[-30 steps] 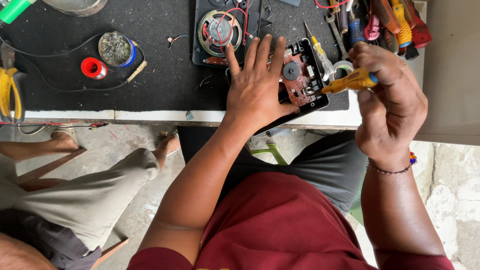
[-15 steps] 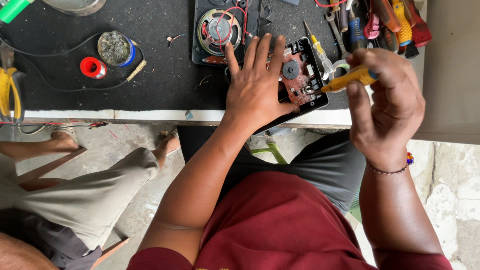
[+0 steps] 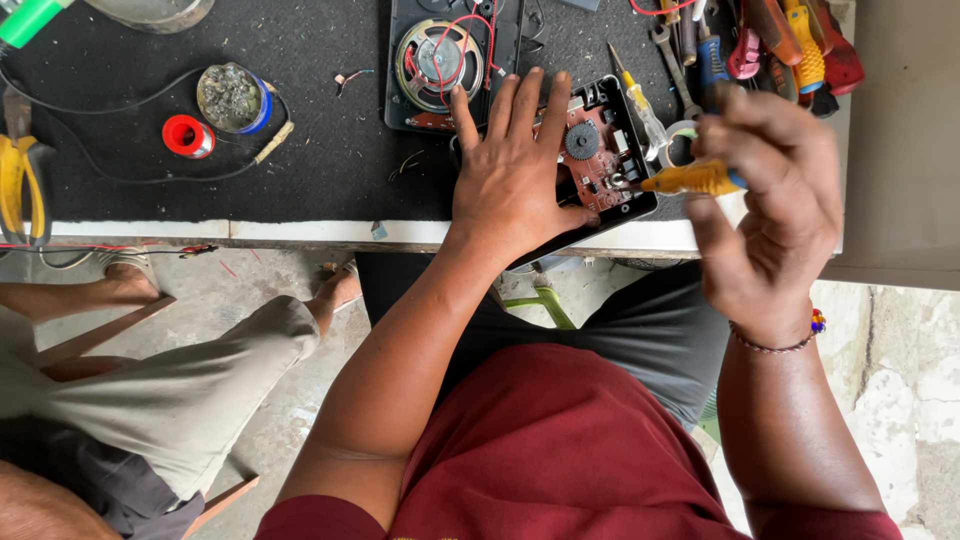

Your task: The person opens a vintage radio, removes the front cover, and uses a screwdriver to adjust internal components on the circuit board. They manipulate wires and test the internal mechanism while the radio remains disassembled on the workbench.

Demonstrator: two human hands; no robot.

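My left hand (image 3: 515, 165) lies flat, fingers spread, on an opened black device shell (image 3: 632, 205) that carries a red circuit board with a small dark gear (image 3: 582, 141). The shell sits at the front edge of the black work mat. My right hand (image 3: 765, 205) grips a yellow-handled screwdriver (image 3: 690, 179), its tip touching the board's right side. Just behind, the other half of the case holds a round speaker (image 3: 438, 62) with red wires.
A pile of hand tools (image 3: 760, 45) lies at the back right. A red solder spool (image 3: 187, 136), a small round tin (image 3: 232, 98) and yellow pliers (image 3: 22, 180) sit on the left of the mat. Another person's legs (image 3: 180, 390) are at lower left.
My right hand has turned slightly with the screwdriver at the board. My left hand keeps pressing on the shell.
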